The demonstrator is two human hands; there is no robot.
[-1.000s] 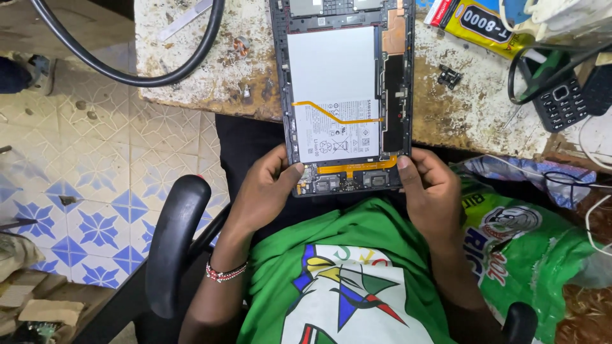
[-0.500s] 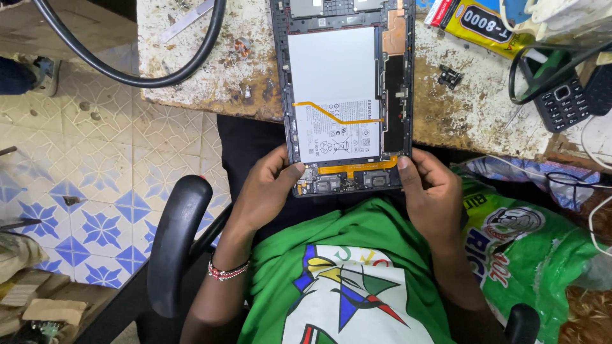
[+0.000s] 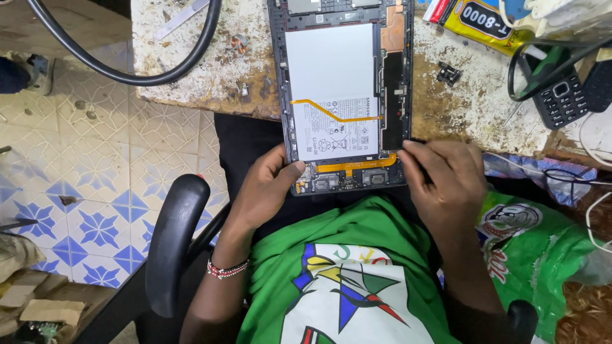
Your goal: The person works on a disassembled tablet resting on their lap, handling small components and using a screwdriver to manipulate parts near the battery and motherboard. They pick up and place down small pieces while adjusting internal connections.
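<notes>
An opened tablet (image 3: 344, 95) lies back-up, its far part on the worn workbench (image 3: 210, 76) and its near end over my lap. Its white battery, orange flex cables and circuit boards are exposed. My left hand (image 3: 268, 188) grips the near left corner, thumb on the frame by the battery. My right hand (image 3: 446, 178) holds the near right corner, fingertips on the edge near the dark side strip.
A thick black cable (image 3: 127, 70) loops over the bench's left end. A yellow glue tube (image 3: 478, 22) and a black keypad phone (image 3: 564, 95) lie at the right. A small black part (image 3: 448, 73) sits on the bench. A chair armrest (image 3: 175, 242) is at my left, a green bag (image 3: 542, 242) at my right.
My right hand's fingertips have shifted slightly up along the tablet's right edge. The tablet and my left hand stay put.
</notes>
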